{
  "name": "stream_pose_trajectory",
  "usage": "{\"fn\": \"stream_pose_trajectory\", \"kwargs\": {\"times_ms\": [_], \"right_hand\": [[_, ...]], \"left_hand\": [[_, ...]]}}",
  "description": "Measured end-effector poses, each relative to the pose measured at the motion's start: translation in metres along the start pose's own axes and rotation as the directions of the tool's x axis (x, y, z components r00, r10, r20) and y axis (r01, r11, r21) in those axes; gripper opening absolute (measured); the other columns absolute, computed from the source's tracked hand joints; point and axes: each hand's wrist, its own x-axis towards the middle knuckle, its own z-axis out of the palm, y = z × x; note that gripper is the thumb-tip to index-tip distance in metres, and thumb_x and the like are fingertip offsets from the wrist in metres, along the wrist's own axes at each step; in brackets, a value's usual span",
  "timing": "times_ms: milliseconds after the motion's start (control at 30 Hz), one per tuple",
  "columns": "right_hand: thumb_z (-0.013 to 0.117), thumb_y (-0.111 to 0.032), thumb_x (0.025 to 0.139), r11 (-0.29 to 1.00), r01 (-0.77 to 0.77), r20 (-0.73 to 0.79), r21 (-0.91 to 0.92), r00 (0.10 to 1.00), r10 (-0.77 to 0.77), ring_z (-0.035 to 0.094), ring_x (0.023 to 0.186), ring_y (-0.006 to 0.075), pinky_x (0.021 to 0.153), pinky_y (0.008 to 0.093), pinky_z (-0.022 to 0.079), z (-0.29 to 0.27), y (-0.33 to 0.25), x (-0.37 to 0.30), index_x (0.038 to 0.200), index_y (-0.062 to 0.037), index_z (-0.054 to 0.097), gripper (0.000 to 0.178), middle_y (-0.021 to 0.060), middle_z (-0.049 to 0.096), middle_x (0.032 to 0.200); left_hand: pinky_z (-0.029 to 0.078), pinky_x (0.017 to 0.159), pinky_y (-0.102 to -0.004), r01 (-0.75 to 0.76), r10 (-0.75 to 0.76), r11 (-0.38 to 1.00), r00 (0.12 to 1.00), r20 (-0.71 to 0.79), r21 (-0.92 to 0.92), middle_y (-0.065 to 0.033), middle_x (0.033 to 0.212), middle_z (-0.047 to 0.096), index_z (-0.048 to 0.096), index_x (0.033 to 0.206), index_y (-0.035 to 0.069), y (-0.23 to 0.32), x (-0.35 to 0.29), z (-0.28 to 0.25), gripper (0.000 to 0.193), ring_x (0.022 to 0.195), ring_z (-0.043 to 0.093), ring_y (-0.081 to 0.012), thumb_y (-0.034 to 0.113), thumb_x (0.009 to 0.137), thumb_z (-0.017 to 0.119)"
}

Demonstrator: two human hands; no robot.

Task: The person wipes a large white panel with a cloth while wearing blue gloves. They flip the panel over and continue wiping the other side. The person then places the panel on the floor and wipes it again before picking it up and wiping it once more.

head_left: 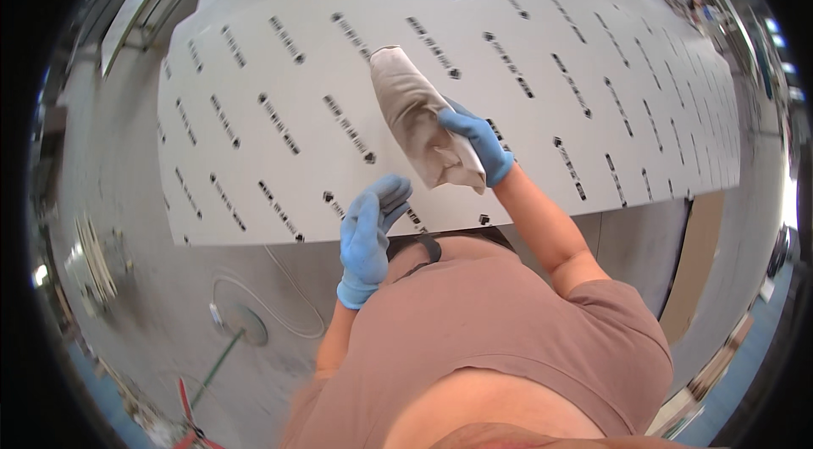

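My right hand (477, 142), in a blue glove, grips a folded beige cloth (417, 114) by its right side near the lower end. The cloth is a long, creased bundle tilted up to the left, held over the table. My left hand (370, 233), gloved in blue too, is apart from the cloth, below and left of it, close to the table's near edge. Its fingers are stretched out side by side with nothing in them. Beneath both hands lies a large white sheet (279, 85) with rows of dark printed marks, covering the table.
On the grey floor to the left are a round base with a green pole (222, 364), a pale cable (288, 332) and a bundle of flat pale pieces (95, 263). A brown board (696, 267) stands under the table's right side. Metal rails (144, 4) run at the far left.
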Motion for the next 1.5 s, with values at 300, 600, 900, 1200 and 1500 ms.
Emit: {"fn": "stream_pose_trajectory", "kwargs": {"times_ms": [300,600,900,1200,1500], "right_hand": [[0.059,-0.044,0.098,-0.535,0.094,0.082,-0.840,0.996,0.046,0.040,0.153,0.0304,0.125,0.0515,0.027,-0.055,0.034,-0.063,0.155,-0.0053,0.049,0.070,0.0201,0.041,0.165],[0.048,-0.074,0.095,-0.620,0.044,0.261,-0.783,0.929,-0.263,0.022,0.162,0.0300,0.125,0.0555,0.020,-0.080,0.054,0.046,0.154,-0.0061,0.050,0.090,0.0150,0.034,0.171],[0.051,-0.071,0.096,-0.679,0.020,0.319,-0.734,0.892,-0.319,0.026,0.160,0.0296,0.124,0.0499,0.021,-0.129,-0.046,0.170,0.154,-0.0072,0.049,0.086,0.0151,0.039,0.168],[0.044,-0.073,0.099,-0.659,-0.126,0.180,-0.742,0.909,-0.377,0.014,0.165,0.0283,0.131,0.0444,0.006,-0.233,-0.187,0.188,0.164,-0.0112,0.037,0.090,0.0104,0.024,0.177],[0.059,-0.058,0.097,-0.308,-0.603,-0.056,-0.736,0.507,-0.860,0.037,0.154,0.0339,0.126,0.0463,0.030,-0.534,-0.400,-0.131,0.151,-0.0134,0.056,0.070,0.0167,0.041,0.166]], "left_hand": [[0.046,0.115,-0.0449,0.068,-0.075,0.995,0.993,0.096,0.072,-0.0198,0.143,0.064,0.055,0.145,-0.004,0.011,0.034,0.005,0.055,0.134,0.061,-0.0309,0.038,0.114,0.041],[0.047,0.113,-0.0436,0.113,-0.121,0.991,0.983,0.135,0.065,-0.0220,0.143,0.063,0.055,0.144,-0.005,0.024,0.064,0.007,0.051,0.134,0.061,-0.0313,0.034,0.114,0.042],[0.046,0.115,-0.0455,0.085,-0.088,0.995,0.993,0.077,0.043,-0.0217,0.143,0.063,0.053,0.147,-0.006,0.008,0.086,0.041,0.054,0.134,0.061,-0.0326,0.035,0.114,0.040],[0.042,0.119,-0.0452,0.102,-0.097,0.991,0.994,-0.060,0.090,-0.0178,0.149,0.059,0.052,0.150,-0.002,-0.053,0.097,0.162,0.058,0.140,0.055,-0.0311,0.041,0.113,0.040],[0.043,0.117,-0.0454,0.218,-0.238,0.963,0.964,0.121,0.158,-0.0195,0.147,0.060,0.052,0.149,-0.004,-0.128,0.106,0.329,0.054,0.139,0.057,-0.0325,0.036,0.114,0.041]]}}
